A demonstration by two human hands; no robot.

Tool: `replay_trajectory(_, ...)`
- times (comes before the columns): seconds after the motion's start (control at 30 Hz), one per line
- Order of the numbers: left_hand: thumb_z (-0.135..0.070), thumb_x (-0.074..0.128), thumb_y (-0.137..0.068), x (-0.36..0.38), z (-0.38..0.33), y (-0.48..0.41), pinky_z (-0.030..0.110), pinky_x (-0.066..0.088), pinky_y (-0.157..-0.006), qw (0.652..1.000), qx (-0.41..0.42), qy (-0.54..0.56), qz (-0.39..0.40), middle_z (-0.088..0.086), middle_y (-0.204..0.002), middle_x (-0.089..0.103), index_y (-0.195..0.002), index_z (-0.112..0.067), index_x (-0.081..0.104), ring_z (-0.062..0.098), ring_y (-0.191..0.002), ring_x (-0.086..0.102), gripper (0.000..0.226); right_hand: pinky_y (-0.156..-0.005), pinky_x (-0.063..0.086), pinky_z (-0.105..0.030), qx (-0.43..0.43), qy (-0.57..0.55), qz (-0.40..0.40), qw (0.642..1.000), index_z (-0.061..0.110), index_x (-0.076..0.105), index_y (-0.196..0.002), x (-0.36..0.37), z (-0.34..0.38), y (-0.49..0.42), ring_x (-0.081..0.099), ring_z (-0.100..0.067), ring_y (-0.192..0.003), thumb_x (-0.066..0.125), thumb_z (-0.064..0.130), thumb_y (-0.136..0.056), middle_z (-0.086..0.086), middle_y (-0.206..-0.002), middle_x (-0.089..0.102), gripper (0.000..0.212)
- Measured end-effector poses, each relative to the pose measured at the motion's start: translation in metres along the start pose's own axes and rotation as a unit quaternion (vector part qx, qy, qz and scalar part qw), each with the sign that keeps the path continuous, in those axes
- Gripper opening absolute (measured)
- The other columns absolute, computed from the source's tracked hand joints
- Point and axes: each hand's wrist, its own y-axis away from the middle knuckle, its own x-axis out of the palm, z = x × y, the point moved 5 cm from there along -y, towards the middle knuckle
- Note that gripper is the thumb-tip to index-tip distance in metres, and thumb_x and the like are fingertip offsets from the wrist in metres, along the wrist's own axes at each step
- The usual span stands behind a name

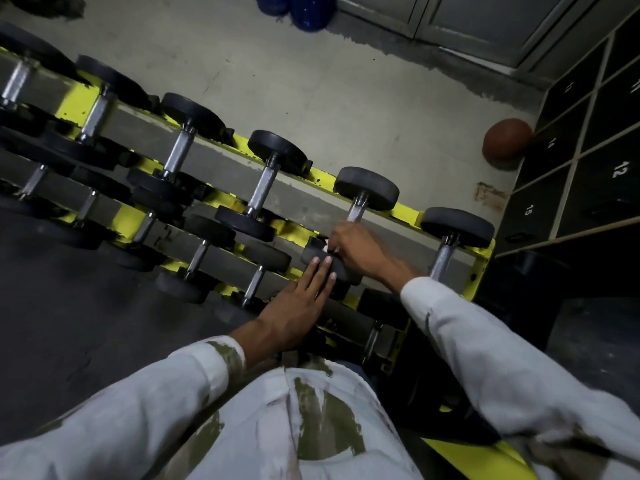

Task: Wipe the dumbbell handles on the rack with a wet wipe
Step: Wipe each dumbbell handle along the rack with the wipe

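Observation:
A yellow rack (405, 213) holds rows of black dumbbells with steel handles. My right hand (356, 247) curls round the lower part of the handle (356, 211) of the second dumbbell (367, 188) from the right on the top row. A small white bit of wet wipe (325, 250) shows under its fingers. My left hand (298, 303) lies flat with straight fingers on the near black head (343, 271) of that same dumbbell. The rest of the wipe is hidden by my right hand.
More dumbbells fill the top row, such as one (266, 183) to the left and one (450, 237) at the right end. A brown ball (506, 142) lies on the floor by black numbered lockers (588, 161). Blue weights (304, 8) sit far back.

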Motion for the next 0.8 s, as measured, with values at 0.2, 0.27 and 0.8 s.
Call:
replay_trajectory(0.2,-0.016,0.045,-0.101,-0.001,0.009,0.002,0.049,0.032,-0.121,1.000,0.023,0.006,-0.003,0.025,-0.161,-0.036,-0.159,-0.003,-0.018,0.042,-0.153,-0.025,0.086,-0.071,0.048,-0.029,0.249,-0.225,-0.131,0.933,0.021,0.071,-0.090,0.019,-0.018,0.036,0.063,-0.019,-0.082,0.065,0.017,-0.084,-0.001,-0.094,0.069,0.009)
replay_trajectory(0.27,-0.015,0.045,-0.102,-0.001,0.010,0.003,0.050,0.031,-0.122,0.999,0.028,0.014,0.006,0.024,-0.160,-0.037,-0.160,-0.004,-0.018,0.041,-0.152,-0.026,0.087,-0.071,0.050,-0.028,0.348,-0.314,-0.136,0.873,0.018,0.070,-0.088,0.037,-0.029,0.040,0.065,-0.016,-0.081,0.072,0.025,-0.082,0.001,-0.092,0.073,0.009)
replay_trajectory(0.8,-0.017,0.046,-0.099,-0.003,0.029,0.003,0.053,0.027,-0.122,0.995,0.093,-0.015,0.028,0.024,-0.162,-0.033,-0.162,-0.005,-0.013,0.042,-0.153,-0.023,0.087,-0.065,0.056,-0.042,0.434,-0.798,-0.325,0.264,0.008,0.061,-0.095,0.051,-0.074,-0.036,0.065,-0.029,-0.066,0.035,0.001,-0.098,-0.017,-0.091,0.065,0.027)
